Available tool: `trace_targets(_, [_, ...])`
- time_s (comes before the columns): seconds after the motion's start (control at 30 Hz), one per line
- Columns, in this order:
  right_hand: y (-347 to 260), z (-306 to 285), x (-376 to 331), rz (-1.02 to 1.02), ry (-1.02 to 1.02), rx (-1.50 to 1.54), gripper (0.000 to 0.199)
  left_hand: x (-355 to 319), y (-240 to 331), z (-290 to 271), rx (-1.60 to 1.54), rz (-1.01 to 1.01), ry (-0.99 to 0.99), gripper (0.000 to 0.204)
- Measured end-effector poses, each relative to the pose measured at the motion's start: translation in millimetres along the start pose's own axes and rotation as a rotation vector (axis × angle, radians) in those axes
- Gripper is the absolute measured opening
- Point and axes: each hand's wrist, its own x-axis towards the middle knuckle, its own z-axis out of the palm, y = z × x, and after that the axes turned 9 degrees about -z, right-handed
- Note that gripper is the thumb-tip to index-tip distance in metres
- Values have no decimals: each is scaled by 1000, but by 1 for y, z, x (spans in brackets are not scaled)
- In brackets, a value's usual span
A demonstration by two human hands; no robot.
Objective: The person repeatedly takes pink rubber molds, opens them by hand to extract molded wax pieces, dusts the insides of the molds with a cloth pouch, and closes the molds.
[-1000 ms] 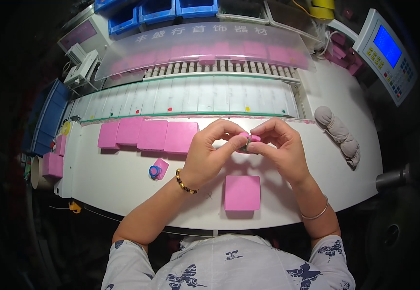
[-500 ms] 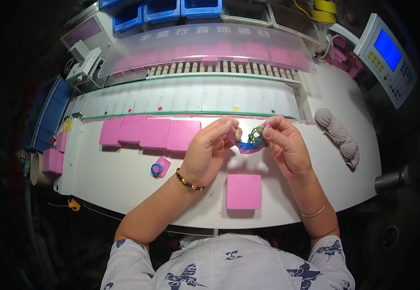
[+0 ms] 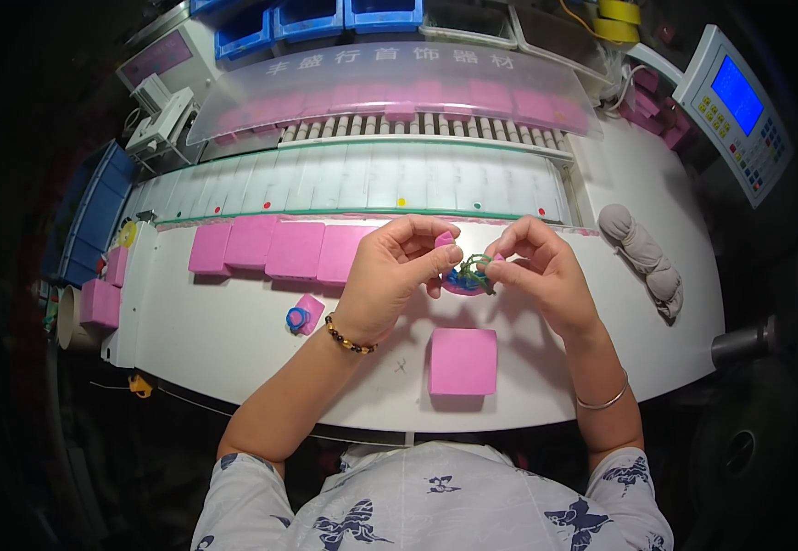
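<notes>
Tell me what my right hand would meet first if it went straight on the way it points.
Past the pink, blue and green piece it holds, your right hand would probably meet your left hand, though depth is unclear.

Belt dots [image 3: 267,205] slid left — blue piece [image 3: 458,278] exposed.

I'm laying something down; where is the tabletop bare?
Free: the white tabletop left of the small pink-and-blue piece, and between the right hand and the rolled grey cloth bundle. Crowded: beside the left hand, where a row of pink square blocks stands; between the hands, which hold a pink, blue and green piece; and at the lone pink square block.
</notes>
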Motion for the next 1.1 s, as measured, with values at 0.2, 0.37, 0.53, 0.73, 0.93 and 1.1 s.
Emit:
trace_targets(0.2, [-7, 12, -1, -217, -2, -475, 19, -4, -1, 9, 92, 88, 33, 21])
trace_targets(0.37, [-9, 20, -5, -476, -84, -972, 14, -3, -4, 10, 165, 124, 50, 18])
trace_targets(0.53, [-4, 22, -4, -587, -14, -1139, 15, -2, -7, 10, 62, 191, 57, 20])
trace_targets(0.73, [0, 14, -6, -183, 223, -324, 10, -1, -6, 10, -114, 62, -11, 18])
trace_targets(0.93, [3, -8, -2, 15, 265, 252, 11, -5, -14, 16, 49, -23, -108, 12])
trace_targets(1.1, [4, -8, -2, 103, 231, 449, 13, -5, -11, 16, -131, -64, -83, 9])
